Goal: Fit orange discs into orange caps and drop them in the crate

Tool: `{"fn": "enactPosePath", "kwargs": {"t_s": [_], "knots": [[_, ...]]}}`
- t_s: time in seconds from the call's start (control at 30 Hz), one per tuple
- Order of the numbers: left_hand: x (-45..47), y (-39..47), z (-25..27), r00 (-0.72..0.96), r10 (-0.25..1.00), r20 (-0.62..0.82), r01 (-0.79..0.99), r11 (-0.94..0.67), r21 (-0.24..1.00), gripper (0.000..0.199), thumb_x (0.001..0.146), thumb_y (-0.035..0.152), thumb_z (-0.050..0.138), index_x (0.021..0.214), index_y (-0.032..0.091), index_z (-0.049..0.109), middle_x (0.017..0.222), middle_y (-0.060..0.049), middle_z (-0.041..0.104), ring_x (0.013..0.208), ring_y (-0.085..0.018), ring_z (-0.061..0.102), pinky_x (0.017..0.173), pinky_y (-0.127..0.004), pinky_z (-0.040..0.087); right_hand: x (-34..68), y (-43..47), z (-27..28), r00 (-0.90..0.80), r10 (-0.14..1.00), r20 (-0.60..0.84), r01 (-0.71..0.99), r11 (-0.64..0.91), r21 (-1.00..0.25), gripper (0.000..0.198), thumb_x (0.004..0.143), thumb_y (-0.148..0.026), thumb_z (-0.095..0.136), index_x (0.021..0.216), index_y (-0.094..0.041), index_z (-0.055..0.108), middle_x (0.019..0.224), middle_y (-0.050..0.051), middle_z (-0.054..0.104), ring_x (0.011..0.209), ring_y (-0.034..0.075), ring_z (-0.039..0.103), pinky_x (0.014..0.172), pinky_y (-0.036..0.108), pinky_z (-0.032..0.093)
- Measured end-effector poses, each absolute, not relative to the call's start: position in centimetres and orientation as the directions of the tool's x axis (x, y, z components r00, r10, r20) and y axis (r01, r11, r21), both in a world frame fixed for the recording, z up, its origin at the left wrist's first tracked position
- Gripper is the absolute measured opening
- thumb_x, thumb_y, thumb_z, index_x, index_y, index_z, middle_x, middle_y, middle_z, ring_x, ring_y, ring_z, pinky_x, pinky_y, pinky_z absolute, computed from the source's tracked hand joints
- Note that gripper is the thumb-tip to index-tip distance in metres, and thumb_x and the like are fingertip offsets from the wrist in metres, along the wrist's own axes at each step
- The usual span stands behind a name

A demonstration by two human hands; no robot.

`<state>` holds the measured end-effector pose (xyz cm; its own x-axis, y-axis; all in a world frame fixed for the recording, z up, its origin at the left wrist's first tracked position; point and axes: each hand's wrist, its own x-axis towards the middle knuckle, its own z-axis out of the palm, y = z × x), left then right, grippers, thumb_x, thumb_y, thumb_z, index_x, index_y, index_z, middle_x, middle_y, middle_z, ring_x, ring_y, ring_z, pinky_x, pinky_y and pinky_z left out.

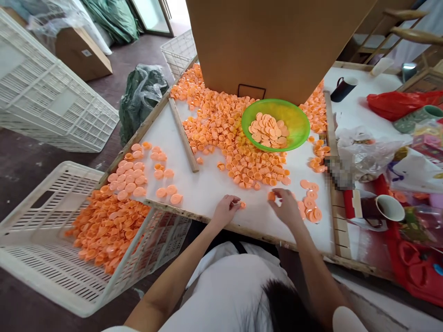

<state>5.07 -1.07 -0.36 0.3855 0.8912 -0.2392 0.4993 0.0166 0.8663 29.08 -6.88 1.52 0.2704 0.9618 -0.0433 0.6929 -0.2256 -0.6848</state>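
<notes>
My left hand [225,211] is closed in a pinch just above the white tabletop [211,184]. At its fingertips is a small orange plastic piece [242,204], partly hidden. To its right, my right hand [286,206] pinches an orange plastic cap [272,196] between thumb and fingers. Flat orange discs [310,203] lie to the right of that hand. Beyond both hands spreads a big heap of cup-shaped orange caps [238,147]. A green bowl [304,131] holding pale orange discs [268,130] rests at the heap's right side.
A large cardboard box [270,46] stands behind the heap. Left of it lies a wooden strip [184,136]; finished-looking orange caps [128,177] sit at the table's left corner. Below is a white crate [44,276] of orange caps. Mugs [391,207] and bags crowd the right.
</notes>
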Motion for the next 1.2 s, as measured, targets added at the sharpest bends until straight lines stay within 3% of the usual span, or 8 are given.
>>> {"fn": "enactPosePath", "kwargs": {"t_s": [0.07,0.17,0.47,0.67,0.97,1.2], "knots": [[4.9,-0.9,-0.5,0.339,0.884,-0.323,0.455,0.147,0.878,0.024,0.083,0.031,0.052,0.097,0.016,0.063,0.087,-0.005,0.063,0.071,-0.012,0.058,0.068,-0.025,0.051,25.5,-6.3,1.6,0.100,0.992,-0.071,0.653,-0.119,-0.748,0.033,0.077,-0.027,0.058,0.109,-0.020,0.055,0.103,0.008,0.054,0.086,0.018,0.057,0.078,0.033,0.048],[5.0,-0.7,-0.9,0.350,0.833,-0.427,0.370,0.296,0.880,0.026,0.082,0.035,0.052,0.094,0.015,0.062,0.077,-0.003,0.065,0.063,-0.011,0.058,0.062,-0.023,0.050,21.6,-5.6,1.3,-0.027,0.993,-0.113,0.661,-0.067,-0.747,0.032,0.076,-0.020,0.058,0.108,-0.020,0.055,0.104,0.008,0.052,0.086,0.018,0.057,0.079,0.033,0.048],[5.4,-0.2,-2.2,0.382,0.761,-0.524,0.294,0.438,0.850,0.020,0.074,0.031,0.065,0.081,0.013,0.060,0.068,-0.003,0.065,0.056,-0.011,0.061,0.057,-0.025,0.051,20.6,-4.5,0.4,-0.046,0.986,-0.161,0.690,-0.085,-0.719,0.018,0.077,-0.015,0.061,0.095,-0.020,0.059,0.098,0.005,0.053,0.082,0.016,0.056,0.074,0.029,0.046],[5.7,0.3,-2.9,0.358,0.767,-0.532,0.440,0.364,0.821,0.012,0.073,0.025,0.063,0.077,0.016,0.057,0.058,0.001,0.062,0.052,-0.012,0.059,0.053,-0.024,0.049,20.5,-3.9,-0.2,-0.006,0.982,-0.188,0.687,-0.133,-0.715,0.009,0.073,-0.014,0.064,0.080,-0.019,0.061,0.087,0.001,0.053,0.074,0.013,0.054,0.069,0.026,0.043],[5.7,0.3,-2.4,0.383,0.765,-0.518,0.427,0.351,0.834,0.012,0.073,0.025,0.062,0.077,0.015,0.056,0.059,0.000,0.062,0.053,-0.013,0.060,0.052,-0.023,0.048,20.7,-4.8,-0.7,0.011,0.998,-0.058,0.671,-0.050,-0.739,0.013,0.074,-0.016,0.063,0.086,-0.019,0.065,0.091,0.003,0.058,0.081,0.015,0.057,0.073,0.028,0.044],[5.6,0.1,-2.1,0.372,0.757,-0.538,0.406,0.388,0.827,0.022,0.073,0.033,0.066,0.079,0.015,0.057,0.067,-0.004,0.066,0.057,-0.014,0.063,0.054,-0.024,0.051,21.2,-4.6,-1.0,0.113,0.958,-0.263,0.396,-0.287,-0.872,0.017,0.077,-0.026,0.059,0.092,-0.021,0.065,0.088,0.002,0.068,0.076,0.014,0.061,0.072,0.027,0.047]]}}
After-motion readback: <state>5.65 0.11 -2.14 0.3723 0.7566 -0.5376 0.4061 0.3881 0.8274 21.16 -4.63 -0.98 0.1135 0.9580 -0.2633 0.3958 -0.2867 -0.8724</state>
